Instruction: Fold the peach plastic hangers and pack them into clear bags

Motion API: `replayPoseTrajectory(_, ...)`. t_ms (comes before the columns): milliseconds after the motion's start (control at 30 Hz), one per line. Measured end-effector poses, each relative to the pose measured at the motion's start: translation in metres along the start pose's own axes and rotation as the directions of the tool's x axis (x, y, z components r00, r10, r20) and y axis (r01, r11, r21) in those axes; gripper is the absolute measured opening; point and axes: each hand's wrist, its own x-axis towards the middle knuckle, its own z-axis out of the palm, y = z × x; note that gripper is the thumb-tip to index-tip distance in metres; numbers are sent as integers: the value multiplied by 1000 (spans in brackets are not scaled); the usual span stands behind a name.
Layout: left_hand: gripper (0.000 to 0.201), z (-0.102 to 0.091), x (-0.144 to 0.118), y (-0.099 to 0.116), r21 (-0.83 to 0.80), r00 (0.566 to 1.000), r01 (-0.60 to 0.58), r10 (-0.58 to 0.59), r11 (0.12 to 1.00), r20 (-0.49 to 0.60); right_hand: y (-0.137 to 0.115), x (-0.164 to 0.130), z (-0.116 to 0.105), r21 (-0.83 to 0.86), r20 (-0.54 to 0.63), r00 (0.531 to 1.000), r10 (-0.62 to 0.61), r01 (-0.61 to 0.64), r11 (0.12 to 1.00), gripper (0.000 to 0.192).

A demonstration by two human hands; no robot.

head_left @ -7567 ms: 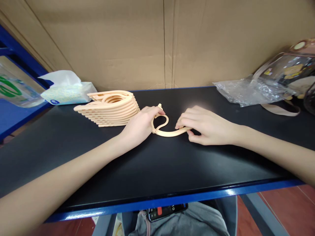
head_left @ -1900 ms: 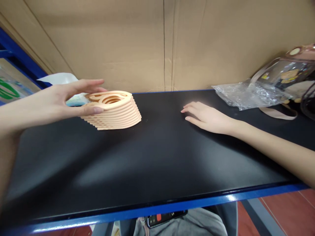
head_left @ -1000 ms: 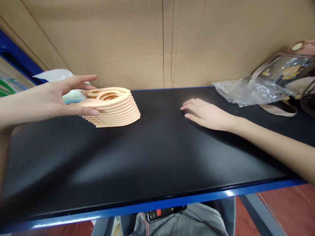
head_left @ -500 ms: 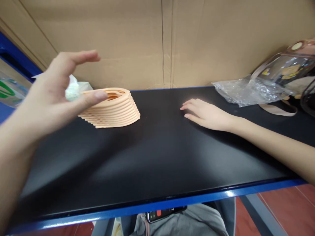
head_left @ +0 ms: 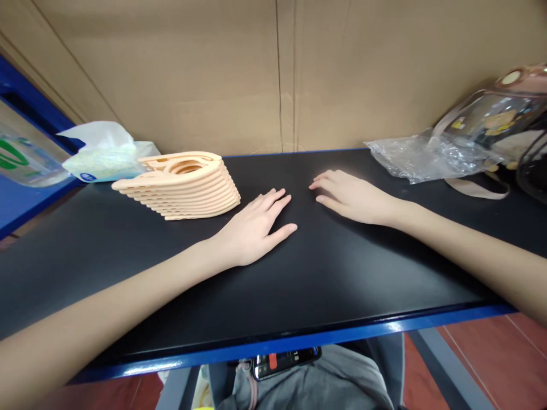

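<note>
Left hand [head_left: 256, 228] moved from stack of hangers [head_left: 182, 183] down to table [head_left: 299, 296].
Both flat, empty; stack just left of left hand, lengthwise left-right; right hand [head_left: 352, 196] farther.

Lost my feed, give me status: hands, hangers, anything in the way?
Left hand and right hand flat on the black table, both empty. Peach folded-hanger stack beside the left hand, untouched. Nothing between.

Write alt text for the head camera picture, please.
Both of a person's hands, left hand and right hand, lie flat and empty on a black table. A stack of peach plastic hangers sits left of them, a tissue pack behind it.
</note>
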Motion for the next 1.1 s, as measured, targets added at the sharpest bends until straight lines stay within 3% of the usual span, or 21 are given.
replayPoseTrajectory(233, 66, 0, 14, 8, -2, 997, 65, -65, 998, -39, 6, -5, -16, -94, 68, 998, 7, 0, 996, 43)
replayPoseTrajectory(400, 65, -1, 13, 3, -16, 998, 41, -42, 999, -43, 47, -20, -51, -345, -3, 959, 283, -266, 900, 58)
replayPoseTrajectory(433, 66, -1, 12, 2, -15, 999, 30, -31, 999, -36, 59, -24, -58, -402, 8, 928, 372, -338, 851, 60)
replayPoseTrajectory(500, 67, -2, 11, 0, -4, 1000, 9, -10, 1000, -26, 80, -31, -70, -495, 28, 790, 612, -521, 695, 61)
replayPoseTrajectory(567, 65, -3, 9, -1, 21, 1000, -9, 9, 1000, -23, 99, -37, -77, -520, 54, 669, 741, -615, 593, 60)
replayPoseTrajectory(600, 64, -3, 8, -2, 36, 1000, -16, 17, 999, -23, 106, -39, -78, -518, 60, 675, 736, -609, 601, 58)
replayPoseTrajectory(733, 62, -5, 5, -1, 83, 999, -39, 40, 996, -20, 115, -39, -72, -549, 156, 606, 780, -603, 578, 39)
replayPoseTrajectory(867, 63, -5, 5, 0, 90, 999, -35, 36, 995, -6, 105, -35, -67, -576, 111, 591, 799, -617, 537, 19)
replayPoseTrajectory(1000, 62, -6, 5, 1, 93, 1000, -30, 30, 995, 4, 91, -31, -75, -623, -36, 594, 804, -642, 447, 35)
replayPoseTrajectory(1100, 62, -6, 4, 2, 77, 1000, -23, 24, 997, -11, 73, -28, -84, -609, -240, 656, 716, -676, 415, 48)
